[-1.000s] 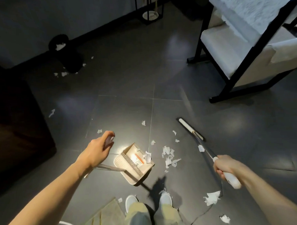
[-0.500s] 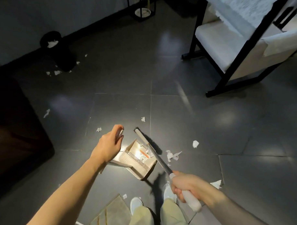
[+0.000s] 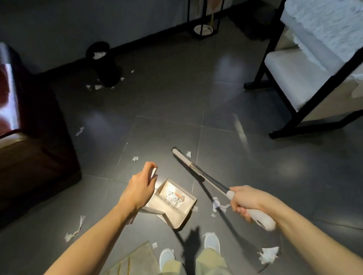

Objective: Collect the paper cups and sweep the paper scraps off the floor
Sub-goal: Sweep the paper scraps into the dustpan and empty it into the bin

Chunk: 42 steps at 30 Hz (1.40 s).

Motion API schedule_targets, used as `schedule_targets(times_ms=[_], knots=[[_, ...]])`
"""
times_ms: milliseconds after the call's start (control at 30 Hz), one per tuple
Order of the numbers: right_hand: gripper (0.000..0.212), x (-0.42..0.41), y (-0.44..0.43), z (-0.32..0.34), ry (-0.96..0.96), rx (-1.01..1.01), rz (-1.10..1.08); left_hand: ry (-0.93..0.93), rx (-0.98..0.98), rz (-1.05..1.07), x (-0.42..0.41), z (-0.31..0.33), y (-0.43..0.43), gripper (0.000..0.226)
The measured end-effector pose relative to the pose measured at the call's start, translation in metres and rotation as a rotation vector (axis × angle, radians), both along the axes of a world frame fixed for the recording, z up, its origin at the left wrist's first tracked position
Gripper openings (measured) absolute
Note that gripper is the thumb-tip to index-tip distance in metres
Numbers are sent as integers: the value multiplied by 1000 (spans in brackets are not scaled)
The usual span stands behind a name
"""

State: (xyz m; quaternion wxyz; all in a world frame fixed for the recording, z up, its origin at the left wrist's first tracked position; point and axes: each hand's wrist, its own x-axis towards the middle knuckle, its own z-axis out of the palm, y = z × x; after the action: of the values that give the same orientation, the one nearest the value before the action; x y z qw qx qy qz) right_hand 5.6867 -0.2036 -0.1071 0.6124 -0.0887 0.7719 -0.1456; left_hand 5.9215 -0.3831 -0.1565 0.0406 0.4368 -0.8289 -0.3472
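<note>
While the left hand grips the dustpan handle | right hand clenches the broom | paper scraps scattered around dustpan and shoes | black bin, chair well apart

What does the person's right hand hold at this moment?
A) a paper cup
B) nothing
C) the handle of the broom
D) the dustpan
C: the right hand grips the white handle of the broom, while the left hand holds the handle of the dustpan.
</note>
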Motion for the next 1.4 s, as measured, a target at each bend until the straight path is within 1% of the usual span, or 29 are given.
schedule_targets(times_ms=[67, 133, 300, 367, 433, 467, 533, 567, 633, 667, 767, 833, 967, 1100, 1167, 1233, 1333, 1400], knots=[[23, -15, -24, -14, 75, -22, 93, -16, -8, 41, 0, 1, 1, 15], [21, -33, -45, -27, 146, -29, 213, -43, -19, 72, -2, 0, 2, 14], [50, -68, -72, -60, 285, -10, 563, -99, -55, 122, -8, -4, -2, 17], [54, -66, -70, -67, 292, 21, 696, -103, -86, 125, -9, -4, -3, 19], [49, -56, -62, -67, 251, 48, 749, -106, -105, 122, -10, -3, -1, 20], [43, -48, -55, -64, 201, 66, 740, -110, -109, 119, -11, -2, -1, 20], [34, -34, -39, -52, 66, 111, 638, -110, -111, 118, -13, 0, 0, 20], [38, -30, -31, -46, -10, 126, 558, -106, -111, 121, -13, 1, 1, 20], [55, -28, -14, -34, -148, 140, 400, -95, -121, 113, -12, 1, 7, 20], [60, -28, -6, -28, -203, 142, 335, -83, -124, 108, -10, 1, 11, 19], [57, -18, 28, -14, -277, 137, 155, -35, -115, 70, -6, 2, 25, 19], [59, -2, 59, -5, -263, 99, 92, -5, -95, 23, -1, 3, 38, 17], [47, 33, 117, 13, -189, 10, 42, 16, -65, -75, 18, 8, 73, 12], [42, 41, 160, 20, -91, -16, -97, 11, -49, -81, 35, 13, 103, 14], [41, 36, 176, 16, -31, -24, -135, 5, -45, -78, 42, 17, 116, 14], [39, 27, 188, 8, 40, -17, -129, -14, -57, -87, 49, 21, 129, 15], [25, 2, 205, -7, 157, 6, -93, -40, -59, -80, 59, 28, 158, 16], [20, -17, 221, -17, 206, 25, -82, -48, -63, -50, 65, 30, 183, 18]])
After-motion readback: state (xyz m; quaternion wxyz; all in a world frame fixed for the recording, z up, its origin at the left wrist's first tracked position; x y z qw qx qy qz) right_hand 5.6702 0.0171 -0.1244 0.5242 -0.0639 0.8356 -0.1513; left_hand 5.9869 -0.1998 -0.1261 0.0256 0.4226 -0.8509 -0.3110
